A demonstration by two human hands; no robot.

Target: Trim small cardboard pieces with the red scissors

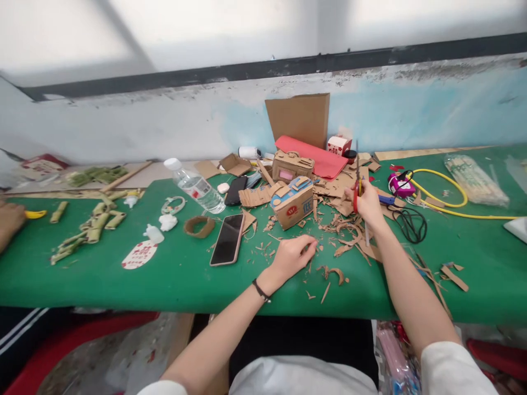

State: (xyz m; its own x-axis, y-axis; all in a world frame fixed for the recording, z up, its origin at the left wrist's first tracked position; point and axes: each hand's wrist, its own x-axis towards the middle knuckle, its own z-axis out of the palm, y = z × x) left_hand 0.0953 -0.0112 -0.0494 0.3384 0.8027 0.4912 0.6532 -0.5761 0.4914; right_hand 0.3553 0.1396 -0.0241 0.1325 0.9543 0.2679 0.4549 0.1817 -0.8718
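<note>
My right hand (368, 204) is closed round the red handles of a pair of scissors (357, 189), whose blades point up toward the wall. My left hand (294, 253) rests on the green table among cardboard scraps, fingers curled with the fingertips together; anything between them is too small to make out. Just beyond it stands a small cardboard box model (292, 206) with blue and red print. Behind that model sits a second brown cardboard model (293, 165). Curled cardboard offcuts (349, 233) lie between my hands.
A phone (228, 240), a cardboard ring (199, 226) and a water bottle (195, 186) are left of my left hand. Bamboo-like pieces (97, 226) lie farther left, near another person's hand (10, 219). A yellow cable (447, 206) and bagged sticks (475, 178) are at right.
</note>
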